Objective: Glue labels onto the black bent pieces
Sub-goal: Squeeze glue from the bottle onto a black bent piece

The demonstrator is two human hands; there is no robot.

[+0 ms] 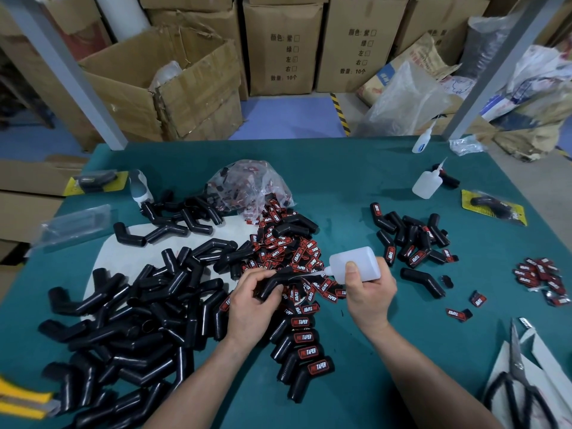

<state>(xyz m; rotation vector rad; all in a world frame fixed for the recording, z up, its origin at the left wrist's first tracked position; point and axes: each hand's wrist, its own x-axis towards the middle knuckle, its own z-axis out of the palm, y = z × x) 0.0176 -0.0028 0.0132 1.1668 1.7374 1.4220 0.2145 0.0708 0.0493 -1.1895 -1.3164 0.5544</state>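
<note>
Applying glue looks like the current step: mid-bench (402, 351), the left hand (252, 294) grips a black bent tube piece (274, 281), and the right hand (368, 292) holds a translucent glue bottle (356, 263), nozzle at it. Few labelled pieces (306, 351) lie near the front edge; a large unlabelled heap (123, 308) remains at the left. Red-and-black labels (288, 252) spill from a clear plastic bag (250, 184) holding more.

One head-worn camera, looking forward and steeply down, close over the green table (356, 187), cartons (284, 44) behind.
</note>
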